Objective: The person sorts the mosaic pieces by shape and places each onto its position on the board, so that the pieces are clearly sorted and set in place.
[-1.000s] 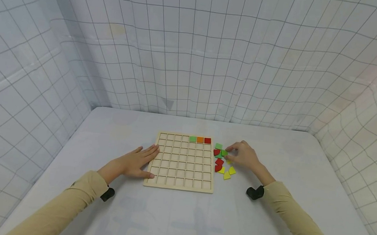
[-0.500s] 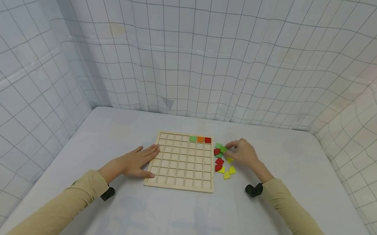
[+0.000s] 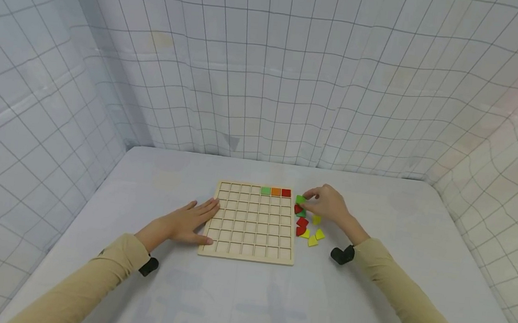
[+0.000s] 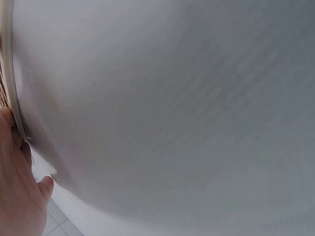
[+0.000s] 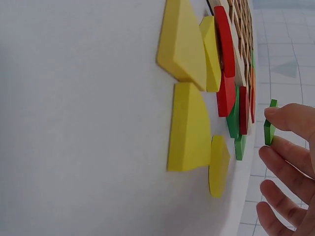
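Between thumb and index finger, my right hand [image 3: 327, 204] pinches a green tile [image 5: 269, 123]; the right wrist view shows it lifted off the table. My left hand [image 3: 184, 223] lies flat with spread fingers over the left edge of a wooden grid board [image 3: 246, 257]. Along the board's far row, at the right, sit a light green tile [image 3: 266, 190], an orange tile [image 3: 276, 191] and a dark red tile [image 3: 286, 193]. Right of the board lie loose red tiles [image 3: 302, 222], yellow tiles [image 3: 313, 241] and green tiles [image 5: 239, 147], some overlapping.
The board and tiles rest on a white-covered table [image 3: 244, 302]. A white curtain with grid lines [image 3: 267, 78] closes off the back and both sides. A black device is strapped at each wrist.
My right hand has moved left and slightly away from me, carrying the green tile from the pile toward the board's far right corner. The left hand has stayed in place.
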A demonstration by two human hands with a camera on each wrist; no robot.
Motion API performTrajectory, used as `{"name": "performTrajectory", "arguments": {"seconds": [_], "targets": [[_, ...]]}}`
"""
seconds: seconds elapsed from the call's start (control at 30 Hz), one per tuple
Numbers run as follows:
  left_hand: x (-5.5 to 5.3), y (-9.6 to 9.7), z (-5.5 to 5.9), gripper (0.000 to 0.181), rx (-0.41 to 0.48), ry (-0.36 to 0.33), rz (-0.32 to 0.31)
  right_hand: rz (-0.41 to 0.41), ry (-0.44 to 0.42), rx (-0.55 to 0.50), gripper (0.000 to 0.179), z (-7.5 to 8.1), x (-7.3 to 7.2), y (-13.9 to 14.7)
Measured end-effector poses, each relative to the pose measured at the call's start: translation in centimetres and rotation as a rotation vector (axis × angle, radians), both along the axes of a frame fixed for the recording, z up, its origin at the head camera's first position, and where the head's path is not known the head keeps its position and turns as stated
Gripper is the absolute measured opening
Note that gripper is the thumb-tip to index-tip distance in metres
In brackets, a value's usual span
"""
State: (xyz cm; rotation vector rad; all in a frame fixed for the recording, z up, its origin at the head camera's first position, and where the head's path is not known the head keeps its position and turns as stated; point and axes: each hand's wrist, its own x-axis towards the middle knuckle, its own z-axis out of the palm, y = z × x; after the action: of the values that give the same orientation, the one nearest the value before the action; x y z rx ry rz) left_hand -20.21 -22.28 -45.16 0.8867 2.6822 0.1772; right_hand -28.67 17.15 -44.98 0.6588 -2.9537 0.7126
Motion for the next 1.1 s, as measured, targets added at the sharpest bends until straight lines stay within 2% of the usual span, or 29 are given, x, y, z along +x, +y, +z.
{"name": "performTrajectory", "arguments": {"seconds": [0.27, 0.57, 0.9, 1.1], "targets": [[0.2, -0.2, -0.4, 0.098, 0.000, -0.007, 0.003, -0.004, -0.008, 0.013, 0.030, -0.3, -0.4, -1.6], [0.2, -0.3, -0.7, 0.097, 0.002, -0.003, 0.006, 0.037, 0.044, -0.046, 0.028, 0.3, -0.6, -3.2], [0.1, -0.2, -0.5, 0.097, 0.013, 0.011, 0.001, 0.059, 0.089, -0.041, 0.027, 0.7, -1.4, -4.9], [-0.1, -0.3, -0.8, 0.098, 0.017, 0.016, -0.008, 0.063, 0.094, -0.031, 0.028, 0.9, -1.6, -6.2]]}}
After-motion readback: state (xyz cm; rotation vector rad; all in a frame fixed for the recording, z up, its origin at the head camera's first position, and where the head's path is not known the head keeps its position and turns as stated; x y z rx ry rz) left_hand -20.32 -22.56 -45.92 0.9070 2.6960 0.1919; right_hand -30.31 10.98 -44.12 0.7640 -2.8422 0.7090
